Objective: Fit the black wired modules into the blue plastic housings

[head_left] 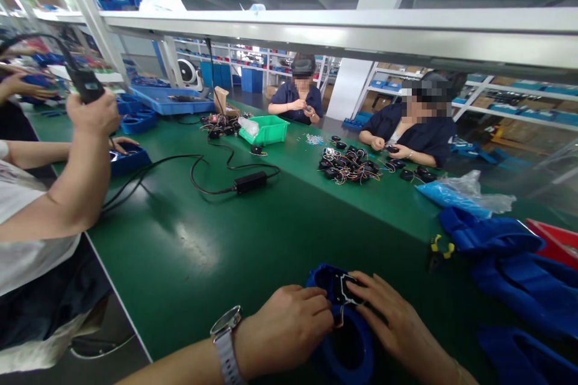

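Note:
A blue plastic housing point(368, 349) with a large oval opening lies at the near edge of the green table. In its upper end sits a black module point(342, 290) with a white line along its border and thin wires point(339, 317) coming out below. My left hand point(289, 326), wearing a watch point(227, 320), has its fingers curled together at the housing's left side beside the wires; what the fingertips pinch is hidden. My right hand point(394, 313) grips the module from the right, fingertips on its top and thumb lower at its side.
Yellow-handled cutters point(440, 251) and more blue housings point(524, 283) lie to the right, near a red bin point(553, 243). Further off are wired black parts point(347, 165), a green bin point(271, 130) and a cabled black adapter point(250, 182). Co-workers sit opposite; another's arm point(81, 168) reaches in left.

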{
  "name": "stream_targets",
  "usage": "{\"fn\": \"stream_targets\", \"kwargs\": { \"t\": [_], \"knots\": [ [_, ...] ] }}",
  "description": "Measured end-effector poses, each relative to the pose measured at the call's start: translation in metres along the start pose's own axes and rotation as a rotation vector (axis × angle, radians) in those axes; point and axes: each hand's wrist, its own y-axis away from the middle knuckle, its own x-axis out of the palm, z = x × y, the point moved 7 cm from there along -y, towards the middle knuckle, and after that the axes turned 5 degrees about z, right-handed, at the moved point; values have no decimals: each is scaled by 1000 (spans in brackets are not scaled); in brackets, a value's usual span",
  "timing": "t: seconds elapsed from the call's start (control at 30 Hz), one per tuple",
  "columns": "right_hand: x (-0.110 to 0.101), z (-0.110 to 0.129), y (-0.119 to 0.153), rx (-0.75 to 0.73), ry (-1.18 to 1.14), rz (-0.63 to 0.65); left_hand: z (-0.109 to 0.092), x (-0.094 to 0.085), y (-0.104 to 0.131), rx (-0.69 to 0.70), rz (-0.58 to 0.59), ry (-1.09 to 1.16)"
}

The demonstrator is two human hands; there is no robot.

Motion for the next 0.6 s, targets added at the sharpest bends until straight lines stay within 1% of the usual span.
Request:
{"fn": "stream_targets", "kwargs": {
  "t": [0.13,0.23,0.3,0.37,0.43,0.5,0.53,0.57,0.6],
  "knots": [
    [0,0,-2,-19,56,56,-3,1,3,-15,11,-6],
    [3,-1,-4,3,69,127,-4,1,3,-19,15,-7],
    [5,0,-5,18,83,168,-3,1,2,-15,27,-9],
    [6,2,-4,16,116,177,-1,2,-3,-20,36,-19],
    [9,3,0,-15,167,155,-3,6,-12,-33,10,-48],
    [17,-2,9,-68,205,95,-11,15,-23,-26,-26,-112],
    [24,-9,15,-101,198,41,-16,22,-29,-7,-34,-157],
    [34,-21,21,-115,166,-18,-20,32,-35,-6,-23,-207],
    [43,-37,26,-127,94,-111,-19,42,-40,-52,-7,-252]
  ]
}}
